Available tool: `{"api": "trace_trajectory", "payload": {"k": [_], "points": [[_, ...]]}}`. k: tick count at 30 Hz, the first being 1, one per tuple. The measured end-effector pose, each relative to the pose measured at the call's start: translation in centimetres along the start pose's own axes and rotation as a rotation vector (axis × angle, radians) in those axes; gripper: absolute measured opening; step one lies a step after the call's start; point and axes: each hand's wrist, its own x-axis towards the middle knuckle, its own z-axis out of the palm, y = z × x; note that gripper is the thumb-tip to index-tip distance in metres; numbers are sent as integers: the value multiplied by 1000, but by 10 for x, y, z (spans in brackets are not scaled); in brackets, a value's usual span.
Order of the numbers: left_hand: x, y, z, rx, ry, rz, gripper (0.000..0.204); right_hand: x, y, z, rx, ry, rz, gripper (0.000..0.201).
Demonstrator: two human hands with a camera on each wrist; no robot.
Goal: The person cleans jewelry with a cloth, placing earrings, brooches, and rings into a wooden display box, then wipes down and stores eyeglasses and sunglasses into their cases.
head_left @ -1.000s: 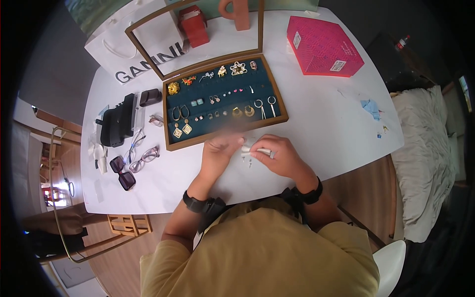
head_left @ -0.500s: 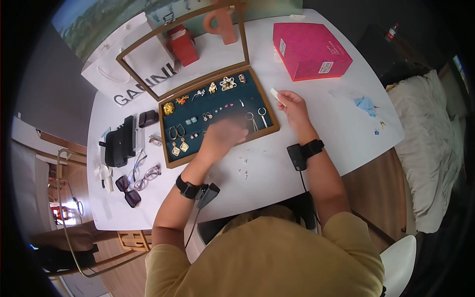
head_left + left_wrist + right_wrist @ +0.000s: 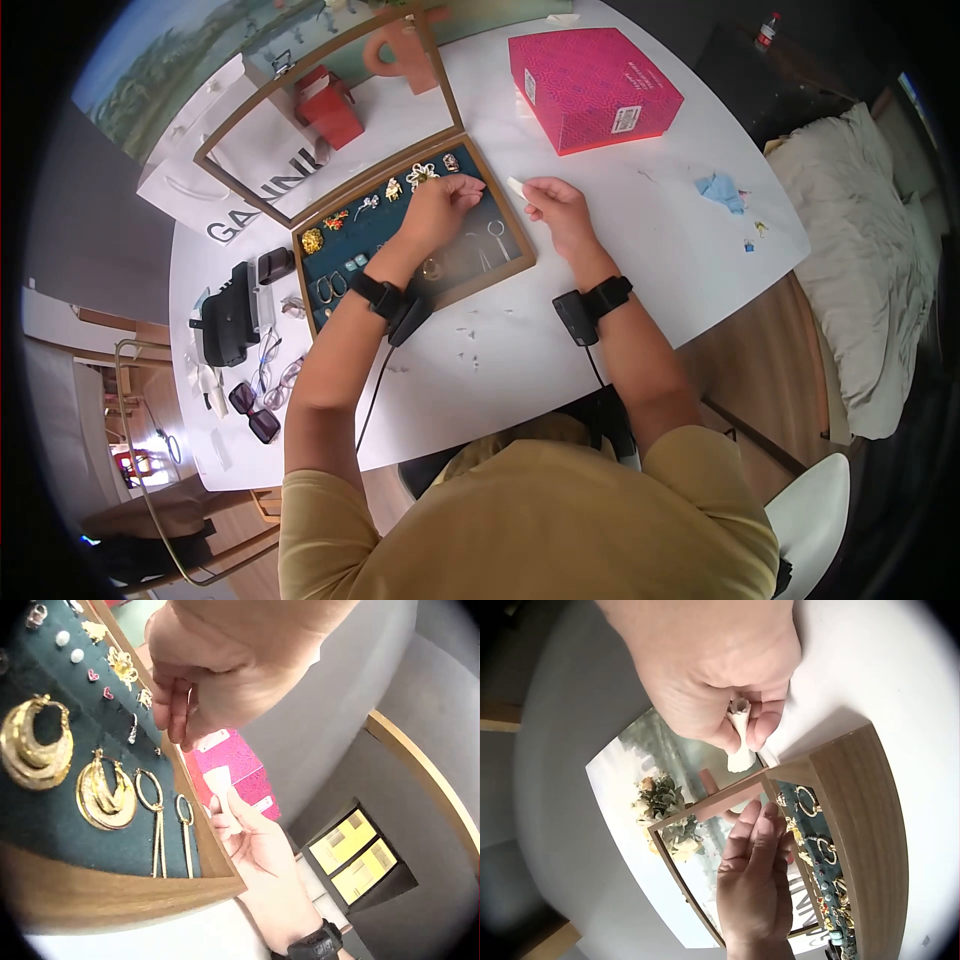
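My left hand (image 3: pixel 438 212) hovers over the right part of the open jewelry case (image 3: pixel 527 262); its fingers are loosely bent and nothing shows between them. Below that hand (image 3: pixel 240 656), gold hoops (image 3: pixel 107 793) and long drop earrings (image 3: pixel 158 825) lie on dark green fabric in the left wrist view. Just right of the case, my right hand (image 3: pixel 562 215) pinches a small white flared piece (image 3: pixel 516 187) between thumb and fingers. Its hollow narrow end shows in the right wrist view, where the white piece (image 3: pixel 741 746) hangs from the fingertips.
Tiny pieces (image 3: pixel 475 358) lie scattered before the case. Glasses (image 3: pixel 254 412) and a black case (image 3: pixel 231 320) are at the left. Behind stand a white paper bag (image 3: pixel 200 185) and a red box (image 3: pixel 330 110). A pink box (image 3: pixel 595 90) and blue cloth (image 3: pixel 720 192) are at the right.
From the table's front area, my left hand has moved up over the case. My right hand has gone away from it, beyond the case's right edge, still holding the white piece. The head view has shifted.
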Motion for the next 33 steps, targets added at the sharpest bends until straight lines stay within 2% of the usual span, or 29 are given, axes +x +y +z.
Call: {"api": "trace_trajectory", "payload": {"k": [6,9,12,15,18,21,24,27,30,33], "points": [[11,-1,11,49,-9,0,23,2,3,0,0,13,3,17],[10,-5,13,239,15,164,24,2,2,1,-3,27,5,16],[11,-13,15,339,18,241,24,4,6,0,-10,11,-19,16],[12,-6,13,257,38,214,23,3,5,1,-16,4,-22,16],[18,-7,11,190,-25,6,24,1,2,2,-24,14,-16,16],[24,-1,6,240,-65,-13,25,0,0,2,-39,-2,2,17],[27,5,4,318,-86,43,25,1,1,1,-31,-5,11,17],[32,3,4,356,-81,20,22,1,1,1,-41,-5,10,16],[37,-2,5,296,-82,-76,15,2,2,2,-23,8,-1,15],[37,-6,6,284,-68,-74,14,2,2,2,-21,6,-2,15]]}}
